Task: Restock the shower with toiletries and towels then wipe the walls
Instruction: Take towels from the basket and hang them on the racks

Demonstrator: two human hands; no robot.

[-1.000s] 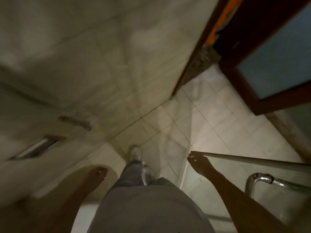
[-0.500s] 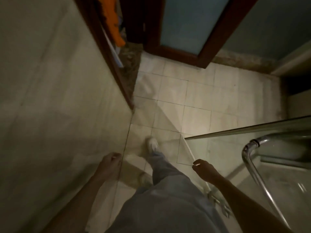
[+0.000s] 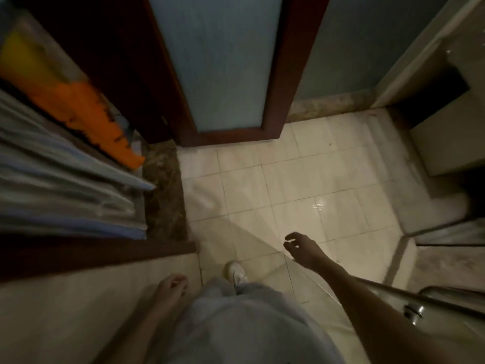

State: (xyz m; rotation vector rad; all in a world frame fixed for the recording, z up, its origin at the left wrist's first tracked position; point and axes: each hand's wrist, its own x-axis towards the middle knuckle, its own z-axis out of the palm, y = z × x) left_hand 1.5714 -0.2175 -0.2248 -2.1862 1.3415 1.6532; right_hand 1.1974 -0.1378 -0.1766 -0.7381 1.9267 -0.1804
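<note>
Nearest us, our left hand [image 3: 172,286] hangs by the cream wall [image 3: 78,311], fingers loosely curled round nothing. Just ahead, our white shoe [image 3: 236,271] stands on the tiled floor [image 3: 301,179]. Our right hand [image 3: 301,248] reaches forward over the tiles, its fingers relaxed and a little apart, also empty. Behind its forearm, low on the right, is the glass shower door [image 3: 451,334] with its metal fitting [image 3: 413,311].

What we judge to be the task's towels, a blurred stack of folded striped linen [image 3: 65,185], lies further on, ahead and to the left, past the dark wooden frame [image 3: 105,256]. The folds run long from the far left toward the brown stone threshold [image 3: 164,195], so their ends face the doorway. Our left hand is the nearer one. The right is well apart from the stack, across our body.

An orange thing [image 3: 86,109] lies beyond the stack, and farthest stands the frosted door [image 3: 223,61].
</note>
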